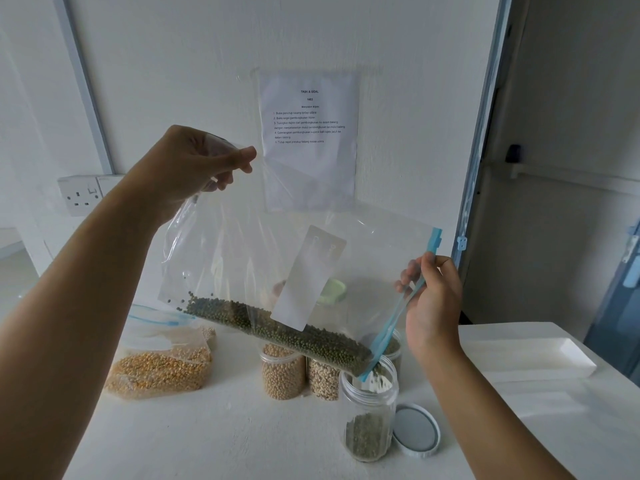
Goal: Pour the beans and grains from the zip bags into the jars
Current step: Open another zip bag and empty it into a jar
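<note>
Indoors, open jar (pixel 369 407) on white table (pixel 180 445)

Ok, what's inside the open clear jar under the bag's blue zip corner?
Small green beans sit in the lower part of the clear plastic jar, with more dropping in from the clear zip bag. The bag's corner covers part of the jar's mouth, hiding the stream there.

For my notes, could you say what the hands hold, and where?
Both hold the zip bag: left hand its bottom corner, right hand its zipper edge.
</note>
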`<state>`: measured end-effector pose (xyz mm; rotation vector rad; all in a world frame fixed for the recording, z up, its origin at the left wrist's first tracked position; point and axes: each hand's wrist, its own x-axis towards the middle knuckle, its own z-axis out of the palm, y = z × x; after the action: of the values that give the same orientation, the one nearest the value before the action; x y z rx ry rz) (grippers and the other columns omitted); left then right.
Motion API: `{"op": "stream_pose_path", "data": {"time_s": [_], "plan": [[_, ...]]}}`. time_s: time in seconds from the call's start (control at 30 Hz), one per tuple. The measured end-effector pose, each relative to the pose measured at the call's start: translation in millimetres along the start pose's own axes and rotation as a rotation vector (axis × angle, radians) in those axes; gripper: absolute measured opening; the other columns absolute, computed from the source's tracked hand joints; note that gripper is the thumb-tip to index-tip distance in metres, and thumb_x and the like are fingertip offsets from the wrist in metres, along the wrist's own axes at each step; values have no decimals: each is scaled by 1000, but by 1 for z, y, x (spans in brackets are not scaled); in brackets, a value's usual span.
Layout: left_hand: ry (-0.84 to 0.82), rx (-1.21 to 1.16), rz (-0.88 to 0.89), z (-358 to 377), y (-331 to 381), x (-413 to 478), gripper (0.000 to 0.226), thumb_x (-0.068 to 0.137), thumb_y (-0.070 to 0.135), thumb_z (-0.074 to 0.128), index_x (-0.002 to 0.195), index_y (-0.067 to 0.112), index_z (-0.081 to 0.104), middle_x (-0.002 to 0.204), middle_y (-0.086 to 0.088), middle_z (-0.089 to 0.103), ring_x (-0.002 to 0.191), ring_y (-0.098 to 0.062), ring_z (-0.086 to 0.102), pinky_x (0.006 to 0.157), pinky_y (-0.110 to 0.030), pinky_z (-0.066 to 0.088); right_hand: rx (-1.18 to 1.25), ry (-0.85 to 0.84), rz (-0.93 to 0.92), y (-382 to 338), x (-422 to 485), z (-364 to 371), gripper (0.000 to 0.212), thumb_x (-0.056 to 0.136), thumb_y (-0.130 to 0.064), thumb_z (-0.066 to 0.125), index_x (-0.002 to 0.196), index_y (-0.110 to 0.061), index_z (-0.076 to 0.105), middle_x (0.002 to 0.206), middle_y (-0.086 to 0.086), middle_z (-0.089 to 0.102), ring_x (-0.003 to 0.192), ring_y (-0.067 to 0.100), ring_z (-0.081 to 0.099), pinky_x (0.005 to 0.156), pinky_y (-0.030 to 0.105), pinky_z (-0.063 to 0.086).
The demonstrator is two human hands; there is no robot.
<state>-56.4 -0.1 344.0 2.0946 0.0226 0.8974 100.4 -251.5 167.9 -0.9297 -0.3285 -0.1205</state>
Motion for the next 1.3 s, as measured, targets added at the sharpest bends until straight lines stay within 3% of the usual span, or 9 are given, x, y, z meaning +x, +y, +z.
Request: {"op": "stream_pose_path", "data": {"time_s": [0.17,0.37,0.67,1.0,1.17,1.3], "plan": [[-9,-10,3,0,-1,1,68,52,77,83,78,13,80,58,-1,61,60,-16,51,89,-43,46,-6,0,2,-1,-1,-1,29,109,-18,46,80,-18,53,64,-4,54,61,15,47,82,46,38],[-15,13,15,0,3,2,73,48,79,83,80,13,79,61,-2,63,75,-28,55,91,-44,48,-3,8,11,-2,-2,-1,28,109,-18,45,82,-16,52,62,-5,53,61,14,46,80,44,38],[-18,38,12,1,5,3,79,43,84,81,80,14,79,67,-10,65,90,-32,61,87,-41,47,0,5,2,-4,-1,-2,29,109,-18,45,81,-15,52,63,-4,53,60,14,46,78,43,38],[-10,55,-1,5,9,1,53,62,64,78,77,13,79,62,-2,65,83,-31,59,86,-45,47,0,9,-1,-2,0,-4,29,108,-17,45,80,-15,51,62,-4,53,59,15,45,75,42,38],[-19,66,-2,5,11,0,73,49,80,80,79,14,79,63,-1,65,66,-18,55,81,-42,46,-8,14,1,-1,-2,-5,28,108,-17,45,81,-15,51,61,-4,53,59,15,45,75,42,38],[-15,65,0,5,12,1,67,55,74,80,80,12,78,62,-1,64,66,-18,54,80,-42,46,-10,15,-3,-3,-2,-6,29,109,-17,45,81,-15,51,61,-5,53,58,14,45,75,41,38]]}}
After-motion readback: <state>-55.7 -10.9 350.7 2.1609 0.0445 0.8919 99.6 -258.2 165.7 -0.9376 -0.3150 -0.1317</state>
